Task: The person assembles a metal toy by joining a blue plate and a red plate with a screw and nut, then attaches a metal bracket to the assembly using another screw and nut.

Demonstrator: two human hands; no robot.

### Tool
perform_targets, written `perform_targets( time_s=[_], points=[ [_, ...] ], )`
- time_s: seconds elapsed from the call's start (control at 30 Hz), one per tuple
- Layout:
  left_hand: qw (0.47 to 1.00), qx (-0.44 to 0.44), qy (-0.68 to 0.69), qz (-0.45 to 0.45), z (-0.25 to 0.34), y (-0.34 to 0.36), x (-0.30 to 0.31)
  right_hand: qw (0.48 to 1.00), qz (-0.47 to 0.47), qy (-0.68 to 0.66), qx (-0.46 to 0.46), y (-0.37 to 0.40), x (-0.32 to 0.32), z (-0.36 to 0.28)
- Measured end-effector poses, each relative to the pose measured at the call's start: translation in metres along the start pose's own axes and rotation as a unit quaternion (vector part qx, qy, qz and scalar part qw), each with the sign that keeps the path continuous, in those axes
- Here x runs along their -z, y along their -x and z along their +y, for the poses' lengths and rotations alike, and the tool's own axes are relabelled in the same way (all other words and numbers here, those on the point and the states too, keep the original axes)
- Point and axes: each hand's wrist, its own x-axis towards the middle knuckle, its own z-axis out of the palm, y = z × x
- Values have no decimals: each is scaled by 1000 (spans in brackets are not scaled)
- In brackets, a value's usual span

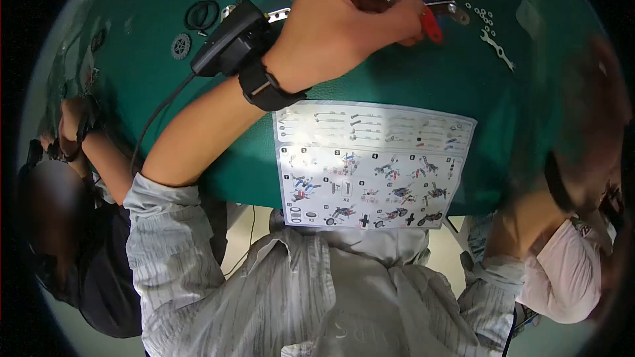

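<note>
My left hand (360, 23) reaches across the green table (231, 99), its thumb and fingers closed on a red piece (431, 25). Blue and silver metal parts (451, 6) lie against the red piece, partly behind the fingers; whether they are joined to it is unclear. My right hand (589, 116) is at the far right, smeared by motion, and its fingers cannot be made out. A printed instruction sheet (374, 158) with numbered assembly drawings lies at the near edge. Right of my left hand are a small wrench (497, 50) and several small nuts (488, 21).
Black tyres (202, 14) and a grey toothed wheel (180, 46) lie at the upper left. A black device (235, 38) with a cable is strapped at my left wrist. Co-workers sit on both sides, one person's hand (71, 119) at left, a pink sleeve (565, 274) at right.
</note>
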Motion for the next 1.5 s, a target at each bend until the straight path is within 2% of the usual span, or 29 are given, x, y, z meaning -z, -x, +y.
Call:
perform_targets(
  time_s=[0.03,0.1,0.13,0.23,0.43,0.53,0.57,0.67,0.77,0.8,0.97,1.1,1.17,1.3,1.5],
  points=[
    [1000,2,-2,-6,-5,0,1,997,-10,-12,-73,-4,-30,15],
    [999,7,32,-12,-8,0,2,966,-40,-194,-165,-12,-70,16],
    [999,8,47,-16,-8,-1,2,959,-56,-197,-197,-11,-77,17],
    [1000,0,-7,-15,-3,-1,3,964,-68,-184,-180,-10,-83,19],
    [998,-5,61,4,-4,1,-2,967,-70,-165,-181,-4,-82,20],
    [996,-44,-77,-25,-2,1,5,978,-36,-133,-155,-6,-79,25],
    [997,-38,-66,-24,-1,0,6,983,-15,-118,-138,-8,-77,29],
    [999,-17,-30,-18,-5,0,3,988,29,49,-142,-13,-67,43],
    [999,4,-42,-19,-3,1,1,981,10,125,-147,-14,-61,55],
    [999,4,-50,-20,-2,1,0,984,2,112,-140,-12,-62,55],
    [997,-8,-76,-25,-1,3,1,992,-1,94,-83,-9,-76,49],
    [996,-6,-78,-36,-2,3,2,984,18,171,-44,-24,-84,59],
    [997,-15,-70,-37,-5,2,3,981,14,194,6,-25,-91,67],
    [996,-18,-78,-36,-4,3,2,977,-1,202,70,-25,-94,74],
    [1000,-13,-11,2,-8,1,-4,987,3,163,-13,-26,-94,72]
  ],
)
